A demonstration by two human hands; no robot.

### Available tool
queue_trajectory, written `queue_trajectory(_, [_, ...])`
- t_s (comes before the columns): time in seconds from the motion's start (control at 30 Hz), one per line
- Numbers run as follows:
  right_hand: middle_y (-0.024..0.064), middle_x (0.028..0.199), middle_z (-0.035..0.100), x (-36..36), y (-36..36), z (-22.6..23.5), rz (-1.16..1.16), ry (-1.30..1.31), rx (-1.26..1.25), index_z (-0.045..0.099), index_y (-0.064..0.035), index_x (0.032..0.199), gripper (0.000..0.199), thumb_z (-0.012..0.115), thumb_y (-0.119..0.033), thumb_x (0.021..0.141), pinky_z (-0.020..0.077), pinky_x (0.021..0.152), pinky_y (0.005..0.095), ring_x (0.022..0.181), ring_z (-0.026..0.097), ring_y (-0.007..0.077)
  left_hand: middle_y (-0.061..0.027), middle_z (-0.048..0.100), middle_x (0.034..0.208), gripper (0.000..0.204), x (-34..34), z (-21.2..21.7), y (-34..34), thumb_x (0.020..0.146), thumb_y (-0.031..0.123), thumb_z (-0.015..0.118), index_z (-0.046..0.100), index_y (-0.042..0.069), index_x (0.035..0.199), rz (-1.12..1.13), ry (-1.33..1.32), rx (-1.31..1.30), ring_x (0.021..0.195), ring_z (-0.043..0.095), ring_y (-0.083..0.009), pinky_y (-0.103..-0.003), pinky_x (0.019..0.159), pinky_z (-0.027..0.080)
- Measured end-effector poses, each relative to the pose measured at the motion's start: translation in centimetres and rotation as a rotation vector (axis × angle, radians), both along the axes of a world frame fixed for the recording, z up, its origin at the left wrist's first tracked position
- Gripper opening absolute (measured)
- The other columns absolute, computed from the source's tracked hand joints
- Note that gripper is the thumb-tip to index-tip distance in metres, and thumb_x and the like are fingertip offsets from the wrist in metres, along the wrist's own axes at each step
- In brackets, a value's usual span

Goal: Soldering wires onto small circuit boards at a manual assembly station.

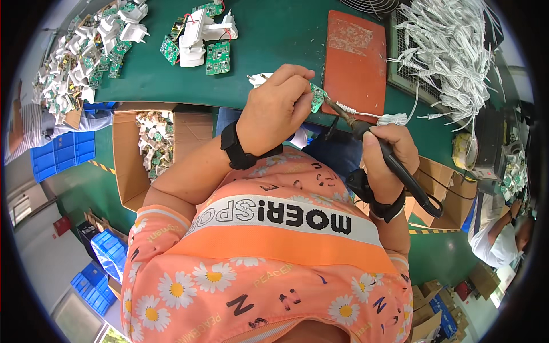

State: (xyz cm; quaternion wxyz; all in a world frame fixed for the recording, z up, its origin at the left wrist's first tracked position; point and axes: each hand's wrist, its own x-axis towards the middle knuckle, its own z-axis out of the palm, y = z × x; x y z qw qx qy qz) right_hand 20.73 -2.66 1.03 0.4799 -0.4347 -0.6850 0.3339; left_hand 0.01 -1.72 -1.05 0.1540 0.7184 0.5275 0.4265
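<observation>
At the table's near edge, just left of the red pad's lower corner, a small green circuit board (317,98) sits in the left hand (277,103), pinched by curled fingers that cover part of it. Behind the knuckles a white plug casing (260,79) shows only in part; whether it joins the board cannot be seen. From the right, the right hand (392,157) grips a soldering iron (401,171) by its black handle, the dull metal tip at the board's right edge; actual contact is too small to make out. Beside the tip, a white cable (394,119) with a ribbed end crosses the near edge of the flat, scuffed red pad (354,63).

Farther off on the smooth green table (274,23) lie glossy white casings (194,37) with boards and thin red wires. A jumbled heap of parts (94,51) fills the far left; tangled white cables (452,57) bulge at the far right. A round wire grille (372,4) is cut off at the top. Nearer, on the left, stand an open cardboard box (191,128) of parts and blue crates (63,154). Co-workers appear partially at both rims.
</observation>
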Motion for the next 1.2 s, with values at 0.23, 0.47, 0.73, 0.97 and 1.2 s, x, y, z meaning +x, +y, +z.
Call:
queue_trajectory(0.23, [0.0029,0.065,0.055,0.2,-0.1,-0.4,-0.058,0.063,0.025,0.058,-0.0013,0.083,0.012,0.065,0.000,0.074,0.0377,0.052,0.0203,0.055,0.046,0.0058,-0.0132,0.062,0.097,0.008,0.1,0.2,0.0,0.075,0.000,0.061,0.055,0.001,0.079,0.030,-0.034,-0.033,0.065,0.060,-0.0229,-0.029,0.058,0.048])
queue_trajectory(0.47, [0.0033,0.066,0.056,0.0,-0.4,-1.2,-0.094,0.154,-0.202,0.057,-0.0008,0.082,0.012,0.066,-0.001,0.075,0.0383,0.052,0.0209,0.055,0.047,0.0059,-0.0118,0.062,0.097,0.007,0.6,0.1,0.3,0.076,0.001,0.062,0.056,0.002,0.080,0.021,0.027,-0.005,0.065,0.060,-0.0233,-0.030,0.056,0.048])
queue_trajectory(0.73, [0.0003,0.064,0.051,0.0,-0.1,-1.2,0.016,0.029,-0.025,0.054,-0.0001,0.085,0.007,0.057,0.005,0.080,0.0316,0.043,0.0173,0.046,0.041,0.0019,-0.0093,0.060,0.097,0.009,1.3,0.2,0.5,0.076,0.003,0.064,0.056,0.002,0.080,0.009,0.147,0.029,0.067,0.061,-0.0255,-0.032,0.057,0.049])
queue_trajectory(0.97, [0.0047,0.076,0.058,1.6,-0.4,-0.6,-0.208,0.180,-0.072,0.057,-0.0004,0.088,0.016,0.067,-0.004,0.077,0.0412,0.059,0.0199,0.063,0.050,0.0073,-0.0103,0.059,0.097,0.008,0.5,0.7,0.6,0.076,0.001,0.063,0.056,0.001,0.080,-0.023,0.088,-0.054,0.075,0.060,-0.0287,-0.034,0.062,0.049])
queue_trajectory(1.2, [0.0067,0.083,0.059,2.8,1.2,0.5,-0.378,0.266,0.114,0.054,0.0019,0.104,0.029,0.066,-0.011,0.081,0.0412,0.066,0.0209,0.070,0.051,0.0108,-0.0139,0.050,0.087,0.010,4.0,2.5,1.7,0.072,0.007,0.056,0.058,0.002,0.081,-0.370,0.384,0.037,0.076,0.056,-0.0286,-0.034,0.059,0.049])
